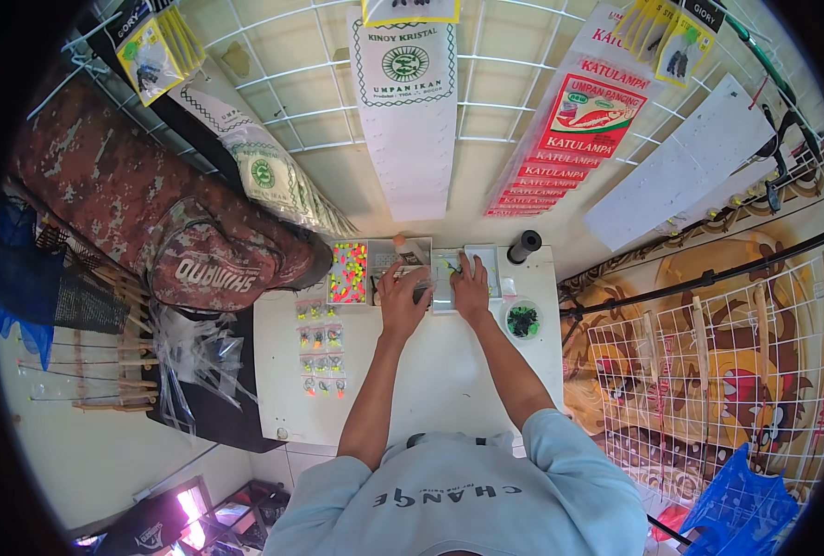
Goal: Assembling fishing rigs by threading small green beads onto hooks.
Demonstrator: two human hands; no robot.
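My left hand [401, 298] is over the middle box [383, 247], its fingers apart and curved over small items I cannot make out. Beside it, my right hand [470, 294] reaches into a shallow white box [442, 306] with its fingers stretched apart. Small yellow-green bits [450, 267] lie in that box near my right thumb. To the left stands a box of pink, yellow and orange beads or small floats [347, 273]. Several small clear packets [321, 338] with bright pieces lie in rows on the white table [412, 389].
A round tub of dark green pieces [523, 321] sits right of my right arm, with a black cylinder [525, 246] behind it. A camouflage bag [213, 255] leans over the table's left. Hanging packets [586, 120] line the wire rack [486, 69] at the back.
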